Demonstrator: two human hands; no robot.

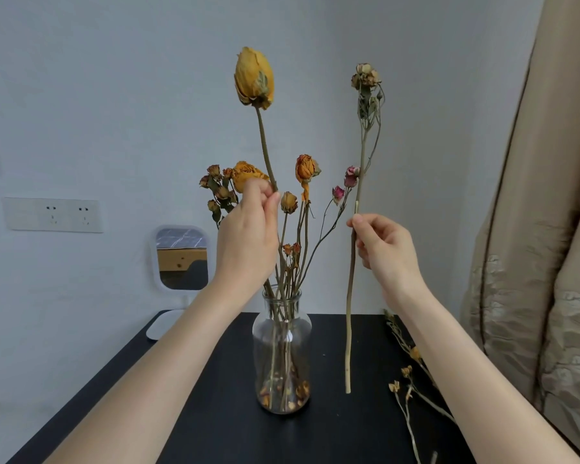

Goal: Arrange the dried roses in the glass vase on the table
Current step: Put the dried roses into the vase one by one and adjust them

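Note:
A clear glass vase (282, 356) stands mid-table with several dried roses in it and loose petals at its bottom. My left hand (248, 236) pinches the stem of a tall yellow dried rose (254, 78), held upright above the vase; where its lower stem ends is hidden behind the hand. My right hand (385, 249) grips a long pale-stemmed dried rose (365, 75) to the right of the vase. This stem hangs upright, its cut end just above the table.
The black table (188, 413) carries more dried stems (412, 373) lying at its right side. A small white mirror (181, 257) stands at the back left, against the wall with power sockets (53, 215). A beige curtain (543, 262) hangs close on the right.

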